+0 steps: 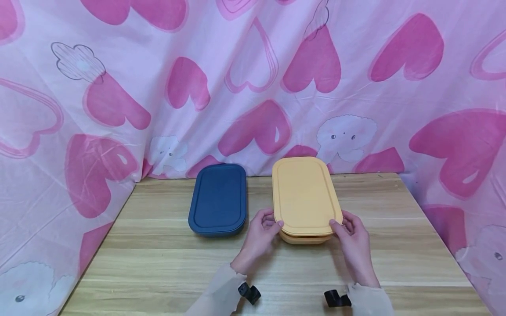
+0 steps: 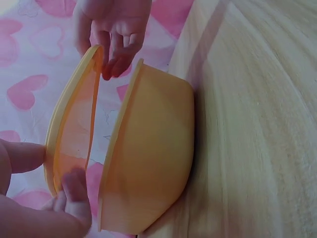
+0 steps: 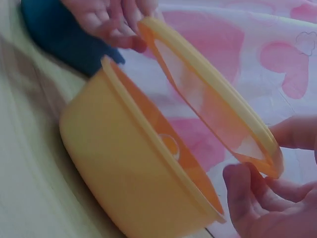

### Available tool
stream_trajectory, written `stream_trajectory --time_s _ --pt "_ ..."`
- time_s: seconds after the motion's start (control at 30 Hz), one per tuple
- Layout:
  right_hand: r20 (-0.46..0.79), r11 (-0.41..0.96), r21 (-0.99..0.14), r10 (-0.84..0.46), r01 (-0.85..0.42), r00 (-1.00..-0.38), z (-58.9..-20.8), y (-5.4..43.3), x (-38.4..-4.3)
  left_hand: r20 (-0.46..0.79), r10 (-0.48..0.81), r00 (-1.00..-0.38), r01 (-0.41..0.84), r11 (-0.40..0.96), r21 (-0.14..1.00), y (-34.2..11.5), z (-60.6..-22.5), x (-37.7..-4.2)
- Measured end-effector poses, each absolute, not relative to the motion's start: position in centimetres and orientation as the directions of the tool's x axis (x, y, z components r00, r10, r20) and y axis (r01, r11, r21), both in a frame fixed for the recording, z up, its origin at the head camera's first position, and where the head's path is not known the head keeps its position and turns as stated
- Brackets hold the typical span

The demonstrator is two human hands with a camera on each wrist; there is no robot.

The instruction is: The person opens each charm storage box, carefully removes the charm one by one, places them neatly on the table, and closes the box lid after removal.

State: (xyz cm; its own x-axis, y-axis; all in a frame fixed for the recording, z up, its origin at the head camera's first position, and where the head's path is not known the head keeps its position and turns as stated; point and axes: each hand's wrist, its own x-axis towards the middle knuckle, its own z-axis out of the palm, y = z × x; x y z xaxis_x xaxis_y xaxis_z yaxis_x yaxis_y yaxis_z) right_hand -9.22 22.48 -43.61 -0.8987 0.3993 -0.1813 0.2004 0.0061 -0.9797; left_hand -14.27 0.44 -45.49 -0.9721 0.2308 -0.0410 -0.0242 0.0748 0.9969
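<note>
A yellow lid [image 1: 306, 193] is held above a yellow food container [image 1: 305, 240] that stands on the table. My left hand [image 1: 258, 235] pinches the lid's near left corner, thumb on top and fingers beneath. At the near right corner my right hand [image 1: 352, 239] pinches it the same way. Both wrist views show a gap between the lid and the container [image 2: 153, 144]. Inside the container's far wall, a small round orange-and-white spot [image 3: 169, 146] shows in the right wrist view; most of the interior is hidden.
A dark blue container with its lid on [image 1: 218, 199] stands to the left of the yellow one. The wooden table [image 1: 158, 263] ends at a pink heart-patterned curtain [image 1: 253, 87] at the back and sides. Black wrist mounts [image 1: 250, 293] sit at both cuffs.
</note>
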Motion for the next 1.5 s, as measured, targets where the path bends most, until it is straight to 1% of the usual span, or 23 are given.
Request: stream_trajectory --time_s 0.13,0.27,0.47,0.63,0.77,0.9,1.0,1.07,1.2,1.3,1.5 --pt "-0.22 -0.119 -0.975 0.366 0.189 -0.904 -43.7 22.1 -9.1 -0.081 0.243 -0.967 -0.091 -0.032 0.995 0.5 -45.4 -14.3" --pt "-0.226 -0.252 -0.956 0.313 0.149 -0.922 -43.9 21.7 -8.8 -0.103 0.24 -0.965 -0.127 -0.089 0.988 0.6 -45.4 -14.5" --pt "-0.193 -0.385 -0.919 0.261 0.081 -0.946 -44.1 21.3 -8.4 -0.101 0.24 -0.966 -0.132 -0.117 0.984 0.5 -45.6 -14.5" --pt "-0.161 -0.502 -0.865 0.22 0.03 -0.962 -44.4 21.3 -8.3 -0.101 0.248 -0.964 -0.14 -0.146 0.979 0.5 -45.7 -14.4" --pt "-0.165 -0.557 -0.83 0.202 0.026 -0.965 -44.6 21.3 -8.2 -0.117 0.258 -0.959 -0.166 -0.178 0.97 0.6 -45.5 -14.4" --pt "-0.157 -0.593 -0.805 0.181 0.019 -0.971 -44.7 21.3 -8.1 -0.133 0.258 -0.957 -0.181 -0.172 0.968 0.5 -45.4 -14.4" --pt "-0.141 -0.602 -0.799 0.174 0.008 -0.975 -44.7 21.3 -8.0 -0.125 0.259 -0.958 -0.166 -0.143 0.976 0.4 -45.4 -14.6" --pt "-0.133 -0.603 -0.798 0.172 0.003 -0.976 -44.6 21.4 -8.0 -0.1 0.264 -0.959 -0.133 -0.11 0.985 0.3 -45.3 -14.6" --pt "-0.1 -0.611 -0.791 0.179 -0.031 -0.979 -44.4 21.7 -8.0 -0.032 0.267 -0.963 -0.026 0.025 0.999 0.0 -45.4 -14.7" --pt "-0.079 -0.618 -0.784 0.191 -0.058 -0.978 -44.1 22.0 -7.9 0.021 0.265 -0.964 0.06 0.141 0.988 -0.2 -45.5 -14.8" --pt "-0.072 -0.623 -0.777 0.231 -0.09 -0.97 -44.0 23.0 -7.7 0.083 0.288 -0.954 0.169 0.288 0.942 -0.4 -45.7 -14.8"
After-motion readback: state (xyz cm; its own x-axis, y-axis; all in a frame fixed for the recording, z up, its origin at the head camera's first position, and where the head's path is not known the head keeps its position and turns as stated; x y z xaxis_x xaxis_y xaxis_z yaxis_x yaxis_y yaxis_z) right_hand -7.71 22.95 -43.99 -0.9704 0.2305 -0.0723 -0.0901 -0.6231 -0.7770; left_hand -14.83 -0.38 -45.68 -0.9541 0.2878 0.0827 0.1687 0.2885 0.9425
